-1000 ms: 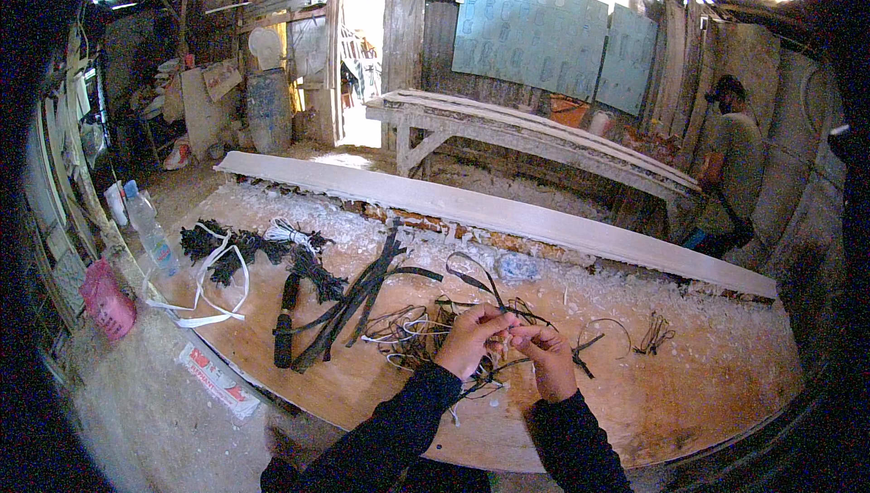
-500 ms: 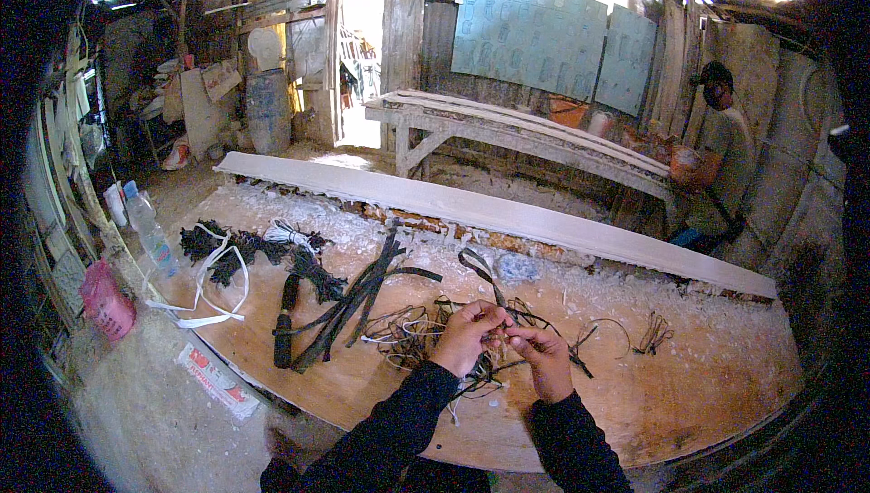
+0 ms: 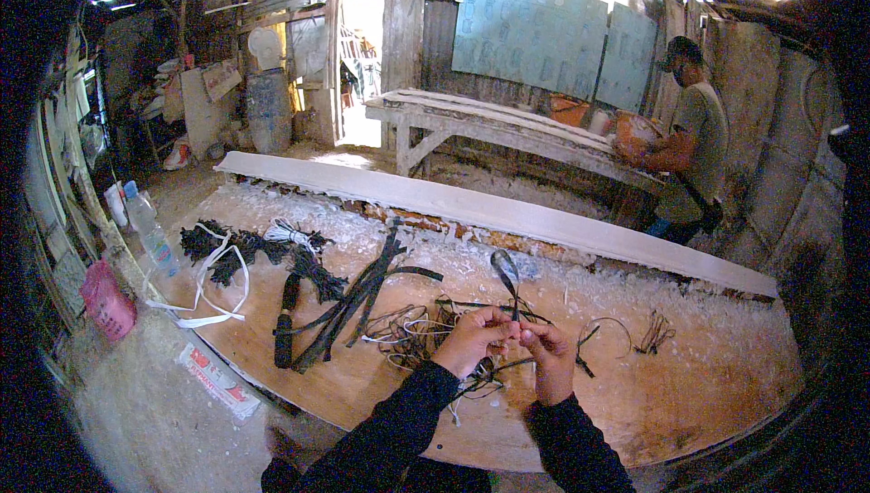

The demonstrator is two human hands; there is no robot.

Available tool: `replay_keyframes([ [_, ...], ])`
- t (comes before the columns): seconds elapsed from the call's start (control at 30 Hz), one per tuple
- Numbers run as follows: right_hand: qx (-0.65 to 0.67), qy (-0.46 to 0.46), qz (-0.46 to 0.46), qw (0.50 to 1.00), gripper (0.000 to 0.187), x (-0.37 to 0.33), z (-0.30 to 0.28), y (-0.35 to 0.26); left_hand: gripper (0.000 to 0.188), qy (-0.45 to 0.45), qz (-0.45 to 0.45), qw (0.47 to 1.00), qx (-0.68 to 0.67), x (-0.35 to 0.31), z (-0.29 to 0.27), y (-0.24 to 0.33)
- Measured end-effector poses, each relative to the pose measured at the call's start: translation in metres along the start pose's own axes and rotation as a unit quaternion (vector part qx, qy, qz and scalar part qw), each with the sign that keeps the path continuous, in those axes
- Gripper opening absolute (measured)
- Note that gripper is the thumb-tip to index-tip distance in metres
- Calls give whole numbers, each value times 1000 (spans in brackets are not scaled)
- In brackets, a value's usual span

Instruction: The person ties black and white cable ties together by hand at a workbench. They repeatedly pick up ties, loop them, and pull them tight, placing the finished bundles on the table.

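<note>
Over the plywood table, my left hand [image 3: 473,341] and my right hand [image 3: 547,353] meet fingertip to fingertip, both closed in a pinch on a dark flat strap [image 3: 506,272]. Its upper end stands up from my fingers as a narrow loop. Beneath and beside my left hand lies a tangle of dark and white cords [image 3: 405,333]. Part of that tangle is hidden by my hands. Left of it are several long black strips [image 3: 352,298] and a black-wrapped handle or roll [image 3: 286,323]. Thin wire-like pieces [image 3: 654,333] rest to the right.
Bundles of black cord [image 3: 237,253] and a white strap [image 3: 210,320] lie at the table's left. A bottle [image 3: 148,226] and a pink bag [image 3: 109,301] stand beyond that edge. A long white beam [image 3: 489,216] crosses the far side. A person [image 3: 696,130] works at a bench [image 3: 535,136] behind.
The strap's loop has turned more upright and shifted right, and my fingertips have drawn together. The person behind has moved left along the bench with an orange container.
</note>
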State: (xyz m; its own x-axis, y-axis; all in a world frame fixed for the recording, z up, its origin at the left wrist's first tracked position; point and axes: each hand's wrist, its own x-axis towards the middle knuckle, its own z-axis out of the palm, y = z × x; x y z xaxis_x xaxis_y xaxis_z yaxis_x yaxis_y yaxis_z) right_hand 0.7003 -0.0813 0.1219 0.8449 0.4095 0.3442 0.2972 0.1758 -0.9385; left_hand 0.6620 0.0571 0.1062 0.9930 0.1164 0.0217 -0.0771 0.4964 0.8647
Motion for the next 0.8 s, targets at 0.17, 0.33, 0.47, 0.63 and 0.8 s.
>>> replay_keyframes([
  [0.17,-306,37,-314,898,9,-2,0,-3,17,-31,-35,998,-48,-2,-2,2],
  [0.33,-275,-62,-307,909,10,3,-3,-1,19,-53,-35,996,-54,-4,-2,9],
  [0.47,-272,-91,-296,911,10,3,-7,-1,17,-34,-20,998,-42,-6,-1,12],
  [0.63,-258,-13,-273,927,9,3,-7,-2,16,-63,5,998,-29,-6,0,11],
  [0.8,-278,-3,-273,921,12,3,-5,-1,15,-8,59,998,23,-5,3,10],
])
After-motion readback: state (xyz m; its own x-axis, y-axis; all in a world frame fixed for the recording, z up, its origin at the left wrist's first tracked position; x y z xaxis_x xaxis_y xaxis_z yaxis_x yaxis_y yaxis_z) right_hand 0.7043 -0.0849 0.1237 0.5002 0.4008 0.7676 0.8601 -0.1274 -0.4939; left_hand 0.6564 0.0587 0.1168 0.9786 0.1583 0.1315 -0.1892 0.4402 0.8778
